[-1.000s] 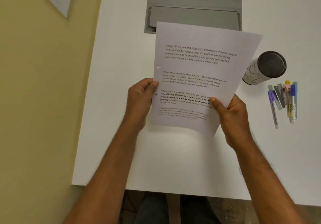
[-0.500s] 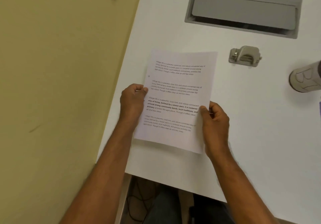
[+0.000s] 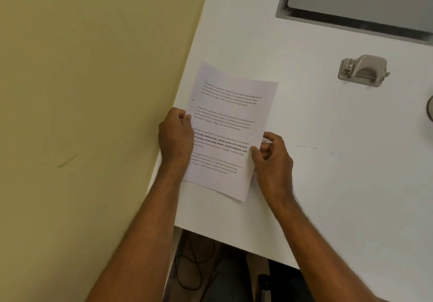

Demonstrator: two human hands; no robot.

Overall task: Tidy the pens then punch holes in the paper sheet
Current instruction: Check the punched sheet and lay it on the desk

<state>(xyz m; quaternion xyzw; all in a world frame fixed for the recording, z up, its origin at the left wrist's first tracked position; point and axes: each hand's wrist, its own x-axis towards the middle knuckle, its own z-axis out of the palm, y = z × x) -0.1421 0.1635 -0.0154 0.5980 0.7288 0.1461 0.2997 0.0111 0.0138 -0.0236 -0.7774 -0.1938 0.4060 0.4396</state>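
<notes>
The paper sheet (image 3: 230, 128) is thin, matt white paper with black print. The hole punch (image 3: 362, 70) looks like brushed grey metal — dull sheen. The desk (image 3: 339, 173) is smooth white laminate, faintly smudged; its inset cable hatch (image 3: 360, 2) is matt grey.

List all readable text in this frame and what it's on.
All on the paper sheet:
"Village life is a peaceful, close-knit, and nature-connected way of living."
"Defined by a slower pace, it is centered around strong community bonds, local traditions, and primary activities like agriculture."
"Though it offers clean air and less stress"
The paragraph repeats four times; the lowest is blurred.
Hole punch: no readable marking.
</notes>
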